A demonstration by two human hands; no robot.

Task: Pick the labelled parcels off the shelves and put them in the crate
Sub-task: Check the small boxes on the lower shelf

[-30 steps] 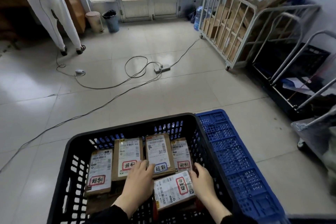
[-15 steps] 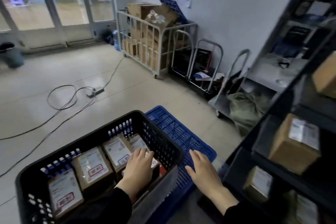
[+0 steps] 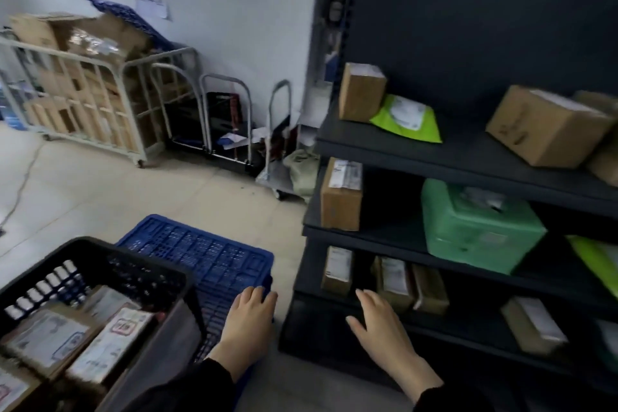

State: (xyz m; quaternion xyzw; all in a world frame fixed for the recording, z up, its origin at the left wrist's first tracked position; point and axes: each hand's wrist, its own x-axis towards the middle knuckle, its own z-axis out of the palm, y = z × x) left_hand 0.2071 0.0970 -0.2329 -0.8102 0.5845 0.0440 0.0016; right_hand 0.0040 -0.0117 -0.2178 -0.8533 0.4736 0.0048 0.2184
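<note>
"Tiled floor (image 3: 133, 184) underfoot, dark shelving at your right. What are your hands doing?"

"Both are carrying nothing. My left hand (image 3: 249, 321) is hanging, fingers loose and straight, over the near corner of the blue crate (image 3: 200, 254); whether it is touching, I cannot tell. My right hand (image 3: 378, 328) is stretching, fingers spread wide, toward the bottom level of the shelves (image 3: 468, 150), gripping nothing."

"And the parcels?"

"Several labelled parcels (image 3: 110, 341) are lying flat in the black crate (image 3: 100, 254) at my left, just beside the blue one. I am counting that part as done. Nearest my right hand, small boxes (image 3: 394, 281) are standing on edge on the bottom level, and a low carton (image 3: 531, 324) is lying further right."

"So how much is remaining?"

"Plenty, I am guessing. One level up, a brown box (image 3: 341, 197) and a green bagged parcel (image 3: 475, 227) are sitting. Above them a tall box (image 3: 361, 92), a lime mailer (image 3: 408, 117) and a large carton (image 3: 545, 124) are waiting. Their labels are blurring, so I cannot say which ones belong in the crate."

"Anything beyond?"

"A wire cage trolley (image 3: 83, 94), full of cardboard, is standing against the far wall."
</note>
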